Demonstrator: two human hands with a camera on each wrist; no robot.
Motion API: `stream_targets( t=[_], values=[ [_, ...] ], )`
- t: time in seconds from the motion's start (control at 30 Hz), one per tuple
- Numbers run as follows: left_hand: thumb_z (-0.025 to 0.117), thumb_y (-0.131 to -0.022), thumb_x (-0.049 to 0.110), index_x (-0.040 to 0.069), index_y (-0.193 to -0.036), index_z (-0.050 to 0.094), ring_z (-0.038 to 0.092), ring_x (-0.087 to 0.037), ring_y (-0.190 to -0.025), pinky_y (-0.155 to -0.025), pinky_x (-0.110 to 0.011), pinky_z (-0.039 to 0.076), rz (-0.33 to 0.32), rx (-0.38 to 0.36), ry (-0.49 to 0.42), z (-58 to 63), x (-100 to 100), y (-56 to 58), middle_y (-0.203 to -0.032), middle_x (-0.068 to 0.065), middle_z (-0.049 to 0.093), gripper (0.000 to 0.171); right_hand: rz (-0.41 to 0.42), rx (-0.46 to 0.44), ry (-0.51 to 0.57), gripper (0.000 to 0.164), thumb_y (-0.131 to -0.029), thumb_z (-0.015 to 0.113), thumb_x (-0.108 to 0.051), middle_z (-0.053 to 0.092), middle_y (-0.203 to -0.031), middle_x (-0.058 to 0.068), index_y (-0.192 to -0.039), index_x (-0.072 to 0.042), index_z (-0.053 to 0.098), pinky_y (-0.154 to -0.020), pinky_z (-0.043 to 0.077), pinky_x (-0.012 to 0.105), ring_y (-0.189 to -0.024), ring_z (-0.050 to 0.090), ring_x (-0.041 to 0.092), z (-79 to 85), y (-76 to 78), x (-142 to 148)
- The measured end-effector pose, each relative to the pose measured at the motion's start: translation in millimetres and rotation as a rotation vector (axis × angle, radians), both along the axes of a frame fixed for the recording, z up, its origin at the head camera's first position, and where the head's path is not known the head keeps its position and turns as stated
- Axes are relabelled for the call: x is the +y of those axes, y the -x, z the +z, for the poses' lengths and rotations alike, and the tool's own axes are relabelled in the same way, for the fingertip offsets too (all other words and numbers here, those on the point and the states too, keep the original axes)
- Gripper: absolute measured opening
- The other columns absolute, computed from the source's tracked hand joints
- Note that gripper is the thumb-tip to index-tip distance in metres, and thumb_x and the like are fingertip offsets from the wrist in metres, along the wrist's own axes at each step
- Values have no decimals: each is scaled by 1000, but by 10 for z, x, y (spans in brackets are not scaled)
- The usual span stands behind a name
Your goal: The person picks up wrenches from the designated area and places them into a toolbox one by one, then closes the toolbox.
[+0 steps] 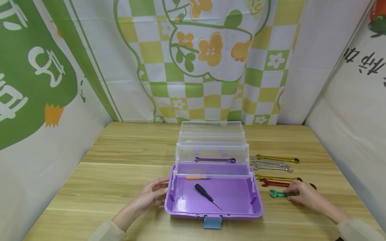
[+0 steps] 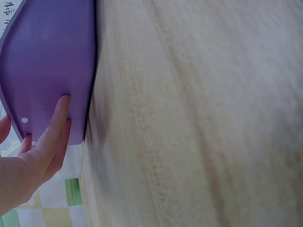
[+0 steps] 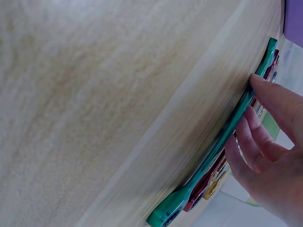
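Observation:
A purple toolbox (image 1: 214,214) stands with its lid up and its clear trays raised. My left hand (image 1: 150,194) rests its fingers against the box's left side; in the left wrist view those fingers (image 2: 57,116) lie fairly straight on the purple wall. Off to the right, my right hand (image 1: 304,194) pinches a green wrench (image 1: 275,193) between thumb and fingers, and the wrench (image 3: 170,208) lies along the table. Inside the box are a black-handled screwdriver (image 1: 203,192) and a yellow-orange tool (image 1: 193,178), partly behind a tray edge. A purple wrench (image 1: 214,160) shows through the clear trays.
Beyond the green wrench lie a red wrench (image 1: 275,183), a gold wrench (image 1: 277,178), silver wrenches (image 1: 271,167) and another gold wrench (image 1: 277,158). A blue latch (image 1: 212,222) hangs at the box's front. Printed curtains (image 1: 205,100) enclose the wooden table (image 1: 129,147).

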State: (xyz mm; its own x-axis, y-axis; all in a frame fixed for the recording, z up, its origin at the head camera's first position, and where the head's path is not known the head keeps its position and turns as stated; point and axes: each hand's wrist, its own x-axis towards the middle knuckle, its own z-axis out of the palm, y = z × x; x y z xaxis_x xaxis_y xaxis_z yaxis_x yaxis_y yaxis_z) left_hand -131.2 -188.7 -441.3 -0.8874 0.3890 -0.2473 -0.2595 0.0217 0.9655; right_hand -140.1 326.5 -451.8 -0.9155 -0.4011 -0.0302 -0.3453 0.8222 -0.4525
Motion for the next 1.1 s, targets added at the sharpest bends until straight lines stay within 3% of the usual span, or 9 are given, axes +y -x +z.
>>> stream_targets(
  t=[0.17, 0.4, 0.57, 1.1],
  values=[
    [53, -87, 15, -9, -132, 24, 49, -35, -106, -84, -48, 48, 0, 0, -3, -4, -4, -5, -132, -33, 29, 59, 15, -17, -1, 14, -71, 70, -12, 59, -89, 3, -85, -6, 70, -63, 49, 27, -81, 54, 22, 17, -1, -15],
    [54, -87, 15, -9, -132, 23, 49, -36, -107, -84, -48, 47, -2, -3, -10, -7, -8, -8, -132, -34, 28, 60, 60, -128, 102, 11, -74, 66, -5, 59, -83, 2, -84, -2, 64, -56, 48, 20, -70, 53, 3, 21, 47, -7],
    [53, -87, 15, -9, -132, 24, 49, -35, -107, -84, -48, 47, 0, -2, -12, -5, -7, -7, -132, -34, 28, 59, 75, -196, 110, 10, -77, 64, -4, 57, -81, 1, -85, -1, 58, -54, 45, 20, -67, 49, 0, 28, 80, -10],
    [53, -87, 15, -9, -132, 23, 48, -36, -107, -84, -48, 48, -2, -4, -12, 1, 1, 1, -131, -33, 29, 60, 98, -228, 113, 12, -75, 66, -5, 56, -76, -1, -82, -2, 57, -52, 44, 20, -65, 46, -2, 72, 129, 6]
  ],
)
